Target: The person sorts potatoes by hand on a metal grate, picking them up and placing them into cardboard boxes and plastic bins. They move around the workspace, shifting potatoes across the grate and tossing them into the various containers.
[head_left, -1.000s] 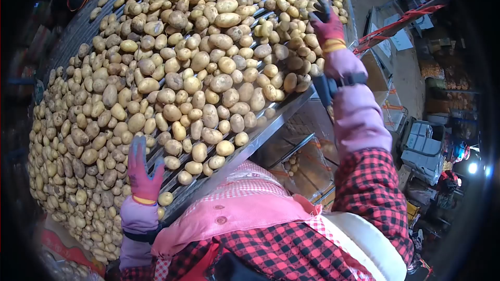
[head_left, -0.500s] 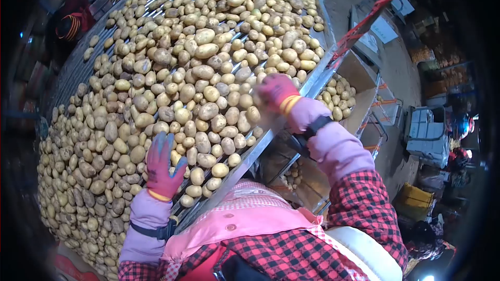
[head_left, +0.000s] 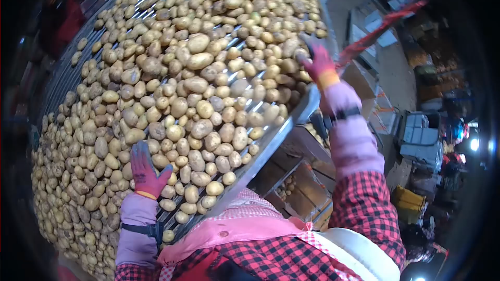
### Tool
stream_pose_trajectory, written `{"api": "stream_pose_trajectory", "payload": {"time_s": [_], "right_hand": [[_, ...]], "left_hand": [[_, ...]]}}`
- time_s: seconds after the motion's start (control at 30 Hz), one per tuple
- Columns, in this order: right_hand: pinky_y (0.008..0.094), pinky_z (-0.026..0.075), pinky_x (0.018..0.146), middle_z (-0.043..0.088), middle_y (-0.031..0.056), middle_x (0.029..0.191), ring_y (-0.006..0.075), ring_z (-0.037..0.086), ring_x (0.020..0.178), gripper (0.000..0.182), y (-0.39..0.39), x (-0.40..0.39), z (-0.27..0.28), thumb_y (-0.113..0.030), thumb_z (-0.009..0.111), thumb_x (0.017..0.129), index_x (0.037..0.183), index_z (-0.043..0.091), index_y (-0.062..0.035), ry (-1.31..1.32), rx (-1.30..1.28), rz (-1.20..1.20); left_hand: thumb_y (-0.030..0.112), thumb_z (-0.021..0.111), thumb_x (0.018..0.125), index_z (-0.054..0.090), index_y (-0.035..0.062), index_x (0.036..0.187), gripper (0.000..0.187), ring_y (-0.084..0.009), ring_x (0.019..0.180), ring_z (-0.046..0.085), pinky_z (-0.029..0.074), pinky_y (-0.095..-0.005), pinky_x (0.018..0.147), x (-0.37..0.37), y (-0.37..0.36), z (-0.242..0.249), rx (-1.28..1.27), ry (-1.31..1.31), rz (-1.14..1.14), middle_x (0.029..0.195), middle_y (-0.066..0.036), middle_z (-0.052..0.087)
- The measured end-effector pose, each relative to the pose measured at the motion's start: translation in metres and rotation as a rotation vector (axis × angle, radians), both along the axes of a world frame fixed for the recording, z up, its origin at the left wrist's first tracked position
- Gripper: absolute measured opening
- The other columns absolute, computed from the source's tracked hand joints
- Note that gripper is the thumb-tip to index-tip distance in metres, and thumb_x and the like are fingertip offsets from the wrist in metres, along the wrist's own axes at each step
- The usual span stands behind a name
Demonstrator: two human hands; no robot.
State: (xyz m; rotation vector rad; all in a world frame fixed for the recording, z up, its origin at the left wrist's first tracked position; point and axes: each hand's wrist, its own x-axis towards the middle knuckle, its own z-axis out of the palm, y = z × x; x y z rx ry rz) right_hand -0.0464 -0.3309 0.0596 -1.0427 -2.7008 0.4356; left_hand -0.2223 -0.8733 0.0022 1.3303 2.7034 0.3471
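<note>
Potatoes (head_left: 203,109) of mixed size cover a slatted metal table (head_left: 65,86). My left hand (head_left: 148,170), in a pink and grey glove, rests on the potatoes near the table's front edge, fingers apart and holding nothing. My right hand (head_left: 319,60), in the same kind of glove, is stretched out over the potatoes at the table's right edge. Its fingers are spread and touch potatoes there. Some potatoes beside it are blurred by motion.
A metal rim (head_left: 260,158) runs along the near side. Below it stand open bins (head_left: 301,190) with a few potatoes. A red-wrapped bar (head_left: 383,23) rises at the right. Grey crates (head_left: 421,135) stand farther right; a person in red (head_left: 67,21) is at the upper left.
My right hand has moved up and away along the right edge, and its fingers have opened out. My left hand has shifted slightly left and down. The view has shifted a little.
</note>
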Motion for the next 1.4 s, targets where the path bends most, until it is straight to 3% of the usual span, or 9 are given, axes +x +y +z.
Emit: {"api": "stream_pose_trajectory", "payload": {"time_s": [0.23,0.33,0.6,0.67,0.73,0.83,1.03,1.23,1.4], "right_hand": [[0.0455,0.048,0.096,0.065,0.0213,0.118,0.0406,0.062,0.112,0.054,0.059,-0.156,-0.053,-0.028,0.071,0.080,0.129,0.056,-0.0130,-0.459,0.042,-0.092],[0.0249,0.049,0.069,0.068,0.0000,0.090,0.0084,0.058,0.078,0.022,0.097,-0.099,-0.051,-0.014,0.071,0.085,0.106,0.069,-0.0038,0.333,-0.669,0.094],[0.0361,0.051,0.090,0.067,0.0101,0.109,0.0250,0.064,0.102,0.037,-0.091,0.207,0.021,-0.011,0.068,0.085,0.122,0.064,-0.0053,-0.233,-1.283,0.374],[0.0374,0.051,0.092,0.066,0.0130,0.115,0.0286,0.063,0.108,0.045,-0.087,0.166,0.010,-0.014,0.070,0.084,0.128,0.061,-0.0092,-0.700,-0.559,0.318],[0.0371,0.051,0.093,0.065,0.0140,0.120,0.0268,0.063,0.108,0.050,-0.082,0.078,-0.002,-0.016,0.073,0.079,0.128,0.061,-0.0129,-0.042,-0.258,0.315],[0.0421,0.053,0.083,0.064,0.0122,0.116,0.0349,0.063,0.101,0.048,-0.068,-0.054,-0.015,-0.015,0.069,0.078,0.124,0.061,-0.0224,-0.207,0.178,0.346],[0.0438,0.053,0.085,0.068,0.0137,0.113,0.0328,0.066,0.105,0.033,-0.064,-0.122,-0.055,-0.028,0.056,0.090,0.123,0.062,-0.0229,-0.531,0.110,0.219],[0.0357,0.051,0.090,0.060,0.0114,0.126,0.0226,0.061,0.111,0.063,-0.074,0.016,0.031,-0.011,0.071,0.082,0.140,0.046,-0.0093,0.749,-0.699,0.243],[0.0333,0.047,0.097,0.056,0.0123,0.132,0.0215,0.055,0.119,0.065,-0.136,0.222,0.028,-0.013,0.070,0.084,0.143,0.045,-0.0079,0.114,-1.011,-0.099]], "left_hand": [[0.047,0.074,0.074,0.017,-0.0047,0.151,0.109,-0.0436,0.144,0.021,0.016,-0.0518,0.118,0.000,-0.003,0.003,-0.052,-0.063,0.065,0.155,-0.026,0.023],[0.044,0.076,0.073,0.016,-0.0049,0.151,0.110,-0.0417,0.144,0.020,0.016,-0.0498,0.118,-0.001,0.000,0.003,-0.030,-0.020,0.037,0.155,-0.025,0.022],[0.042,0.075,0.075,0.016,-0.0042,0.151,0.107,-0.0426,0.144,0.021,0.016,-0.0513,0.118,0.003,0.002,0.005,-0.001,-0.027,0.026,0.155,-0.025,0.023],[0.048,0.073,0.075,0.016,-0.0055,0.151,0.109,-0.0431,0.144,0.021,0.015,-0.0534,0.118,0.000,0.002,0.004,-0.003,-0.038,0.025,0.156,-0.026,0.022],[0.049,0.073,0.075,0.016,-0.0048,0.151,0.108,-0.0433,0.144,0.021,0.015,-0.0535,0.118,0.000,0.000,0.001,-0.019,-0.021,0.018,0.156,-0.025,0.023],[0.049,0.073,0.075,0.016,-0.0038,0.151,0.109,-0.0435,0.144,0.021,0.014,-0.0540,0.118,-0.001,-0.004,-0.006,0.005,-0.005,0.018,0.156,-0.025,0.022],[0.053,0.072,0.075,0.015,-0.0044,0.151,0.111,-0.0442,0.144,0.020,0.014,-0.0548,0.118,0.000,-0.005,-0.004,-0.002,-0.032,0.036,0.155,-0.026,0.022],[0.052,0.071,0.076,0.016,-0.0045,0.151,0.108,-0.0442,0.144,0.019,0.013,-0.0543,0.119,-0.002,-0.010,-0.013,0.009,0.059,-0.017,0.155,-0.026,0.022],[0.054,0.070,0.077,0.015,-0.0018,0.152,0.109,-0.0429,0.145,0.018,0.015,-0.0499,0.119,0.000,-0.011,-0.016,-0.034,-0.012,0.036,0.156,-0.025,0.021]]}}
